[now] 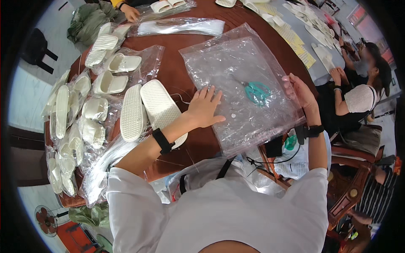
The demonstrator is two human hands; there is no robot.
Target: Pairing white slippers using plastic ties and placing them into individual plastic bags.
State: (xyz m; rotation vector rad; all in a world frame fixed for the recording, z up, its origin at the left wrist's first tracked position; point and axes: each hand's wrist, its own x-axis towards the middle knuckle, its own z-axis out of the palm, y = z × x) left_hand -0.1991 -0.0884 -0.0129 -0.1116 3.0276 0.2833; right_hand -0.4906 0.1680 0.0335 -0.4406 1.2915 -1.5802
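Note:
A stack of large clear plastic bags (236, 59) lies on the brown table in front of me. My left hand (205, 107) rests flat on the left part of the bags, fingers spread. At their right edge my right hand (300, 92) is closed, with the edge of a bag between thumb and fingers. Scissors with teal handles (257, 93) show in the middle of the bags; whether they lie on top or beneath the film I cannot tell. Left of my left forearm sits a pair of cream slides (158, 101), soles up, one partly behind the forearm.
Several bagged cream slides (110, 82) cover the table's left side. Bundles of shiny clear strips lie at the far side (181, 27) and near left (101, 173). Another person's hand (130, 13) is at the far edge. People sit by a grey table (295, 31) on the right.

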